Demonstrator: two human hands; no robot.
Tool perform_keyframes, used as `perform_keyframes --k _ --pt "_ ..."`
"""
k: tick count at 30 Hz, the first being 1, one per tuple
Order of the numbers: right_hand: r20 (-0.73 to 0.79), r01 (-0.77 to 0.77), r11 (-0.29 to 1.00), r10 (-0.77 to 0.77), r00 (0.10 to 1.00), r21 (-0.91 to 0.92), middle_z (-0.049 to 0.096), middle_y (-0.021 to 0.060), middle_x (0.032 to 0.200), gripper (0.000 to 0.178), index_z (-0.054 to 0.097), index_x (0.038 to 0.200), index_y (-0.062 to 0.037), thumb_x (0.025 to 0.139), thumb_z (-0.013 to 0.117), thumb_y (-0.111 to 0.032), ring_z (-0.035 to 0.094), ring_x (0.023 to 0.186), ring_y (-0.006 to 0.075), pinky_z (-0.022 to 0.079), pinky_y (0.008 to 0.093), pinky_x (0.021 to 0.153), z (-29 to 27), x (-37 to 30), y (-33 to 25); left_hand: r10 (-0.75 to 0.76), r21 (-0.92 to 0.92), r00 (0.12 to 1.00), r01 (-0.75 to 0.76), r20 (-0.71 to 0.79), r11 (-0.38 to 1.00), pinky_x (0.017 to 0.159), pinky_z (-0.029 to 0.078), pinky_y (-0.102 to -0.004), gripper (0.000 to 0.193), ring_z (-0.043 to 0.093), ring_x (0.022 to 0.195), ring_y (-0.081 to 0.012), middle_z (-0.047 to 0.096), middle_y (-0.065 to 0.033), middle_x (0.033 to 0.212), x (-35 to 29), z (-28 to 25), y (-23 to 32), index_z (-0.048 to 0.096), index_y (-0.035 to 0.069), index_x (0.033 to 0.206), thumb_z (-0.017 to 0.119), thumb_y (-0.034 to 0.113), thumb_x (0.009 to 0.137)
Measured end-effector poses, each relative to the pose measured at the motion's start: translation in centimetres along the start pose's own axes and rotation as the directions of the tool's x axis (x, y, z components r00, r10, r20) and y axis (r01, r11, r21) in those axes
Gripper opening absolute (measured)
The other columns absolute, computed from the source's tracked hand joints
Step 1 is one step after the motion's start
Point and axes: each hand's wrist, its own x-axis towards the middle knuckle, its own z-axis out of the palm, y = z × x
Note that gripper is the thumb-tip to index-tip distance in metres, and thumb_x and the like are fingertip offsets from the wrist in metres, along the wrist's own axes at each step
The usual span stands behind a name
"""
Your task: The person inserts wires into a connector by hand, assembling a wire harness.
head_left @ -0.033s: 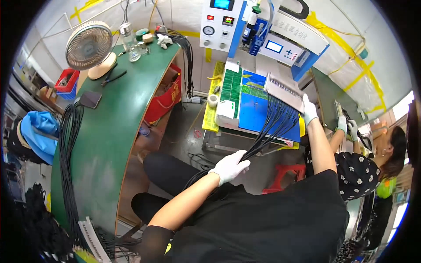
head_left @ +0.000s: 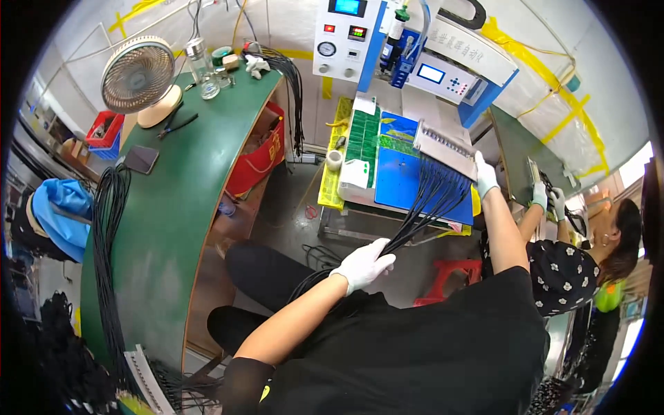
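Note:
In a white glove, my right hand (head_left: 486, 175) grips the right end of a flat silver metal fixture (head_left: 448, 148). A row of small parts runs along the fixture, and black cables (head_left: 434, 197) fan down from its lower edge. My left hand (head_left: 364, 264), gloved too, is closed around the gathered cable bundle in front of my body, with the loose cable ends trailing past my wrist. The fixture is tilted above a blue work plate (head_left: 401, 181) on the machine's bed; whether it touches the plate I cannot tell.
A dispensing machine (head_left: 443, 75) stands behind the plate, with green boards (head_left: 364, 142) to the left. The green table (head_left: 162, 228) carries a fan (head_left: 140, 77), pliers (head_left: 178, 124), a phone (head_left: 142, 159) and cables. A red stool (head_left: 448, 280) and a co-worker (head_left: 567, 273) are at the right.

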Motion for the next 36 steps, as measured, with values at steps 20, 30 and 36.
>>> perform_keyframes --k 20,30,36 --pt "0.042 0.1 0.992 -0.097 0.994 -0.073 0.069 0.0063 0.106 0.049 0.066 0.119 -0.0018 0.095 0.062 -0.044 0.062 0.092 0.0164 0.048 0.0308 0.082 4.4 0.9 2.3 -0.114 -0.204 0.993 0.117 0.026 0.972 0.076 0.053 -0.0336 0.043 0.067 0.078 -0.0195 0.068 -0.0108 0.088 1.0 2.2 -0.4 0.043 0.001 0.136 0.05 0.023 0.1" --pt "0.112 0.103 0.972 -0.08 0.99 -0.209 0.069 0.0081 0.106 0.054 0.066 0.118 -0.0004 0.093 0.061 -0.048 0.063 0.092 0.0178 0.048 0.0309 0.081 5.9 1.4 2.0 -0.151 -0.215 0.988 0.156 0.038 0.964 0.077 0.053 -0.0326 0.043 0.066 0.081 -0.0188 0.068 -0.0108 0.091 0.5 2.0 -0.8 0.043 0.001 0.137 0.05 0.022 0.1" --pt "0.061 0.067 0.944 -0.05 0.997 -0.324 0.07 0.0106 0.103 0.059 0.068 0.116 0.0019 0.092 0.062 -0.052 0.063 0.088 0.0179 0.048 0.0313 0.08 2.4 3.8 3.5 -0.116 -0.19 0.989 0.132 0.09 0.973 0.077 0.053 -0.0322 0.043 0.066 0.081 -0.0184 0.068 -0.0106 0.091 1.0 3.3 -0.4 0.043 0.001 0.137 0.05 0.022 0.1"
